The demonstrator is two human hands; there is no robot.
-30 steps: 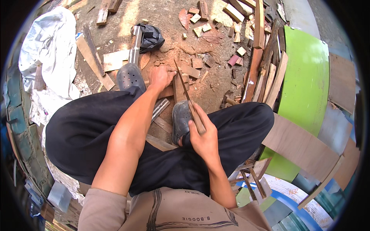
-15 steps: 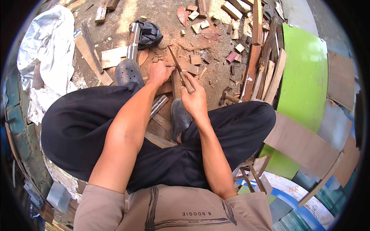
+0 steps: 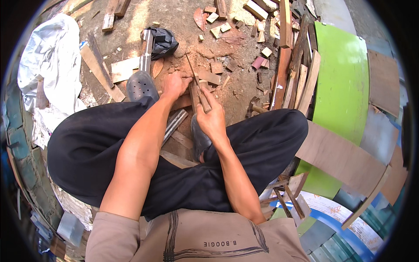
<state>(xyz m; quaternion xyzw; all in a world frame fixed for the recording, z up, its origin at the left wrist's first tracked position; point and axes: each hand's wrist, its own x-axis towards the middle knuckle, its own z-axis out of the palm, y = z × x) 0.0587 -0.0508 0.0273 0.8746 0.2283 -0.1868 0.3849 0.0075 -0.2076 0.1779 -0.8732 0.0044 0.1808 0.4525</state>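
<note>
A handsaw (image 3: 192, 70) with a narrow, pointed blade and wooden handle is gripped in my right hand (image 3: 212, 117), its tip directed away from me. The blade lies across a narrow wooden strip (image 3: 194, 97) low between my feet. My left hand (image 3: 175, 84) is closed at the far end of that strip, its fingertips beside the blade. Near my right hand, the strip's closer end meets my right clog (image 3: 200, 133); whether the foot presses on it cannot be made out. How deep the blade sits in the wood is not visible.
My left clog (image 3: 142, 86) stands by a striped bar and a black plastic bag (image 3: 164, 43). Small cut blocks (image 3: 217, 67) litter the ground ahead. A hammer (image 3: 255, 107) lies right, near long wooden strips (image 3: 309, 83) and a green panel (image 3: 341, 83). White cloth (image 3: 50, 65) lies left.
My right hand and the saw have drawn slightly toward me and to the left along the strip. The left hand keeps its hold, and the whole view has shifted a little.
</note>
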